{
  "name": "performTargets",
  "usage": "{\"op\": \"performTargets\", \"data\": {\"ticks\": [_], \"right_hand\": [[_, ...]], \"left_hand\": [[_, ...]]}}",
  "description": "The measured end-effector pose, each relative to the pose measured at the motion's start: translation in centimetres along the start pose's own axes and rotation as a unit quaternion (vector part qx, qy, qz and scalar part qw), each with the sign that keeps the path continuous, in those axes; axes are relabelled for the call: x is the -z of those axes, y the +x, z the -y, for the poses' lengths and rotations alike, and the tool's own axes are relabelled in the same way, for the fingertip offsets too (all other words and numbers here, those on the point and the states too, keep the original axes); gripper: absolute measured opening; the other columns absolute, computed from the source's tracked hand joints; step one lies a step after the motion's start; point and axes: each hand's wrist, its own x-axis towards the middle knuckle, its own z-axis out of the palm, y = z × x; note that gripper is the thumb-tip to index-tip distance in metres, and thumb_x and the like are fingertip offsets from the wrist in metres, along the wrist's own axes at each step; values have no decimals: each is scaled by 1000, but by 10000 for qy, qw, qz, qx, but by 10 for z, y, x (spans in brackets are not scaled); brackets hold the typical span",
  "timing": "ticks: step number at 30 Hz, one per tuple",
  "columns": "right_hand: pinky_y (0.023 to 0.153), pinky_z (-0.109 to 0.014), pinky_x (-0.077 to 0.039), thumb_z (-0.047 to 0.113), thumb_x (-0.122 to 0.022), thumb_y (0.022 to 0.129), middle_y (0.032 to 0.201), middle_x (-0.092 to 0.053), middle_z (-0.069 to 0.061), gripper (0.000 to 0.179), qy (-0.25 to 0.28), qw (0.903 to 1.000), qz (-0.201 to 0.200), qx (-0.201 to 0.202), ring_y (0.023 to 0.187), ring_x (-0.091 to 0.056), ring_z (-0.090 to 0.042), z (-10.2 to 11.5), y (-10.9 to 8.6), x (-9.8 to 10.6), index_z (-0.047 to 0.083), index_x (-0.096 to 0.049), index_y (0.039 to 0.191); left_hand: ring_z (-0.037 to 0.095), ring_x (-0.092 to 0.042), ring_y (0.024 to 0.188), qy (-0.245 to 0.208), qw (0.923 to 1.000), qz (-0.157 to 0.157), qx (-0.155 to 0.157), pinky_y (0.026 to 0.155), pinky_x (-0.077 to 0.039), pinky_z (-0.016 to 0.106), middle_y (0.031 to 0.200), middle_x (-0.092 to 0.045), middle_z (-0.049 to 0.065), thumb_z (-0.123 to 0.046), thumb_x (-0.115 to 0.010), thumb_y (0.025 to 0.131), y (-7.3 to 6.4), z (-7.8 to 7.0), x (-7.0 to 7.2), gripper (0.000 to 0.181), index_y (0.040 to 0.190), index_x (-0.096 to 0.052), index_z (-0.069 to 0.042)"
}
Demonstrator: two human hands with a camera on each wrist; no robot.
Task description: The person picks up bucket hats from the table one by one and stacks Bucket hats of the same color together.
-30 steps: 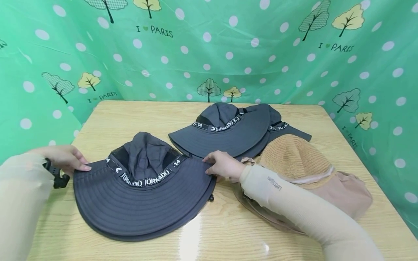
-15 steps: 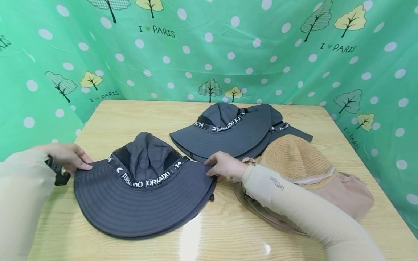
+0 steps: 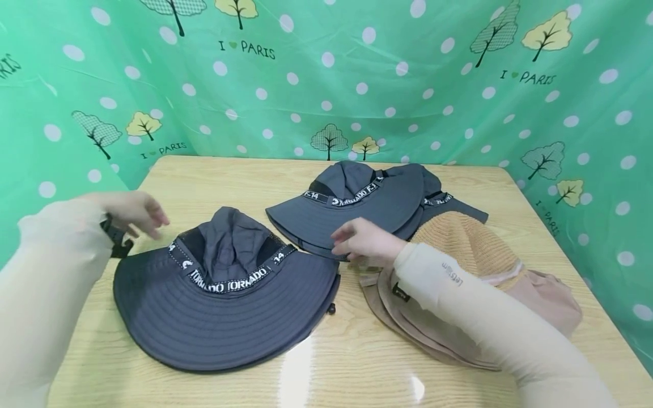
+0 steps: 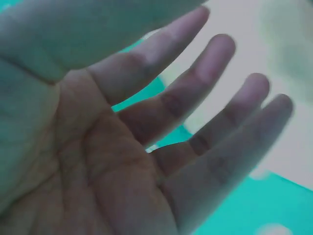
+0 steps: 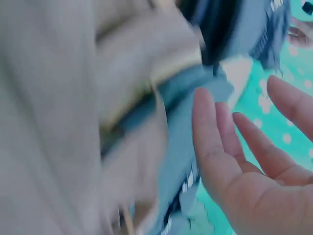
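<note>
A dark grey wide-brimmed sun hat (image 3: 219, 323) with a TORNADO lettered band lies at the front left of the table, crown up. My left hand (image 3: 136, 212) hovers just above its left brim, holding nothing; in the left wrist view that hand (image 4: 132, 142) has its fingers spread. My right hand (image 3: 364, 242) is beyond the right brim, overlapping a second dark grey hat (image 3: 336, 221) at the back. The fingers of the right hand (image 5: 239, 166) stretch out with nothing between them in the right wrist view.
Behind the second hat is another dark grey hat (image 3: 464, 209). On the right, a hat with a tan knit crown (image 3: 454, 246) and dusty pink fabric (image 3: 546, 306) lies over pinkish-beige brims, partly behind my right forearm. A green polka-dot curtain (image 3: 285, 102) surrounds the wooden table (image 3: 224, 173).
Both hands have let go of the front hat's brim. The left has lifted up and to the right, the right has shifted right and up. The front hat has barely moved.
</note>
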Motion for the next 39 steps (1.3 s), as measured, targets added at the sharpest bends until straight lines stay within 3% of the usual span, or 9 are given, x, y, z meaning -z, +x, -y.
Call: {"op": "performTargets", "data": {"ticks": [5, 10, 16, 20, 23, 26, 33, 39], "right_hand": [[92, -36, -57, 11, -63, 96, 132, -61, -22, 45, -133, 9991, -402, 89, 115, -63, -34, 1, 1, 35, -4, -52, 137], [91, -39, -57, 14, -63, 96, 131, -60, -22, 44, -238, 9923, -1210, -82, 110, -63, -36, -9, 7, 72, -2, -54, 137], [95, -41, -55, 21, -57, 100, 136, -55, -22, 46, -252, 9789, -1963, -503, 112, -60, -34, -27, 14, 110, 0, -51, 140], [93, -37, -55, 24, -56, 101, 137, -52, -23, 49, -71, 9705, -2321, -656, 113, -57, -34, -30, 17, 130, -2, -48, 142], [92, -34, -56, 24, -58, 100, 139, -50, -24, 52, 53, 9634, -2575, -746, 114, -56, -34, -31, 20, 141, -3, -47, 142], [96, -38, -55, 26, -59, 99, 143, -46, -25, 56, -22, 9583, -2706, -918, 118, -55, -36, -33, 23, 150, -5, -45, 143], [105, -48, -48, 34, -55, 100, 154, -33, -27, 68, -320, 9583, -2439, -1457, 134, -44, -42, -46, 25, 161, -4, -32, 151], [94, -48, -52, 40, -52, 100, 142, -40, -31, 70, -706, 9553, -2241, -1795, 123, -50, -43, -58, 29, 163, -7, -32, 148]], "left_hand": [[44, -63, 105, 317, 9943, -772, -667, 88, -58, 47, 121, -58, 36, -18, -61, 98, 25, -56, 6, 46, 124, -50, 19], [35, -63, 103, 163, 9844, -1292, -1179, 87, -58, 45, 121, -61, 29, -22, -58, 100, 47, -112, 0, 41, 124, -55, 11], [30, -66, 93, 142, 9761, -1852, -1132, 83, -58, 41, 122, -63, 24, -24, -59, 99, 88, -159, -11, 35, 121, -59, 3], [27, -66, 87, 143, 9692, -2318, -822, 83, -55, 41, 118, -65, 20, -28, -58, 99, 116, -173, -19, 34, 118, -62, 0], [28, -63, 94, 127, 9660, -2534, -491, 87, -52, 43, 118, -65, 18, -29, -57, 99, 131, -178, -25, 34, 118, -62, -1], [31, -60, 107, 293, 9663, -2546, -257, 96, -50, 45, 125, -63, 19, -30, -57, 99, 142, -180, -31, 39, 120, -61, 2], [34, -58, 117, 606, 9764, -2074, 65, 104, -47, 45, 130, -60, 22, -41, -63, 95, 156, -185, -40, 59, 128, -55, 7], [36, -52, 126, 612, 9857, -1558, 211, 109, -43, 45, 138, -53, 23, -35, -77, 87, 148, -192, -45, 73, 137, -46, 7]]}}
